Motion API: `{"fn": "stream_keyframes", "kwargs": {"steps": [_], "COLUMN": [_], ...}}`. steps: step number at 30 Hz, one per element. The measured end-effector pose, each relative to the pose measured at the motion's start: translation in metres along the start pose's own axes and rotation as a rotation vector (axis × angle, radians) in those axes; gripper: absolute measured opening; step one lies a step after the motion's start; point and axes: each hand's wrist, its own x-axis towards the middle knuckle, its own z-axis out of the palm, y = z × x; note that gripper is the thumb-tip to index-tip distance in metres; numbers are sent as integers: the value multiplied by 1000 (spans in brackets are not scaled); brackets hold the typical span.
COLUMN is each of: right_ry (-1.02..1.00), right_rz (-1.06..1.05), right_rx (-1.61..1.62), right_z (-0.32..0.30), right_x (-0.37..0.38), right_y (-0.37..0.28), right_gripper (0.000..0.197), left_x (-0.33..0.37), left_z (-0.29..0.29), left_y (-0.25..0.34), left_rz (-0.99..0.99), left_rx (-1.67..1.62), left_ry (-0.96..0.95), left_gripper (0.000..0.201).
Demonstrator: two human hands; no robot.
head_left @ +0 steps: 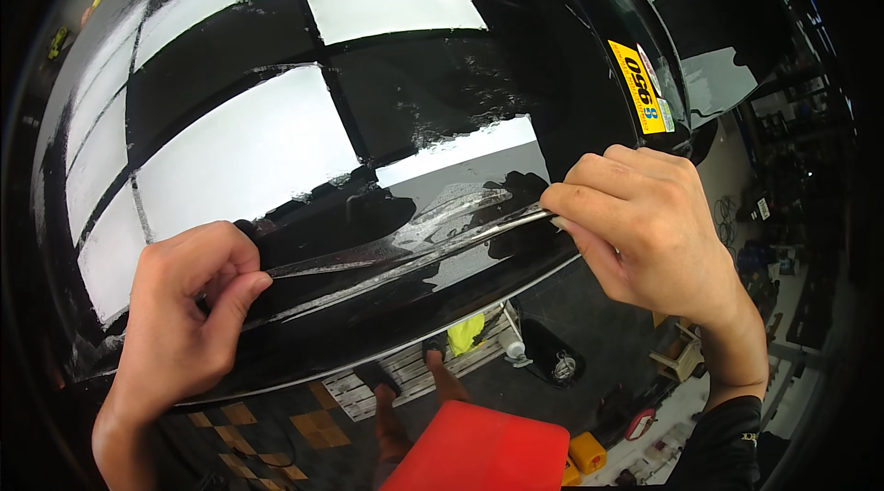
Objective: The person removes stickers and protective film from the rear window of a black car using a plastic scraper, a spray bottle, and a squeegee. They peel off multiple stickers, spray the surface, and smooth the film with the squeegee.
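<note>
A glossy black car roof (405, 95) curves across the view, with bright white light panels mirrored in it. Along its near edge lies a clear, wet-looking film (442, 219), wrinkled and partly raised. My left hand (189, 307) is closed, thumb against fingers, pinching the film's edge on the left. On the right, my right hand (645, 224) pinches the same film between thumb and curled fingers. Between both hands the edge is drawn into a slanting fold, with streaks and ripples beneath it.
A yellow sticker (637, 86) sits on the glass at the right. Below are a slatted white platform (364, 399) under my feet, a yellow-green cloth (466, 333), a spray bottle (512, 344), a black cylindrical container (552, 357) and a small wooden stool (680, 353).
</note>
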Motion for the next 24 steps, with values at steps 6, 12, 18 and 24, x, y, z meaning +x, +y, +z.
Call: {"fn": "stream_keyframes", "kwargs": {"steps": [6,12,18,24], "right_ry": [-21,-17,-21,-1], "right_rz": [18,36,55,63], "right_rx": [-7,-4,-13,-10], "right_z": [-1,-2,-3,-2], "right_x": [-5,-10,-15,-21], "right_y": [7,15,20,27], "right_gripper": [25,24,22,22], "left_x": [2,5,7,8], "left_z": [-1,-4,-5,-5], "left_y": [-1,-2,-5,-8], "left_rz": [38,49,53,73], "left_rx": [39,52,61,66], "left_ry": [1,-4,2,20], "left_gripper": [18,18,18,18]}}
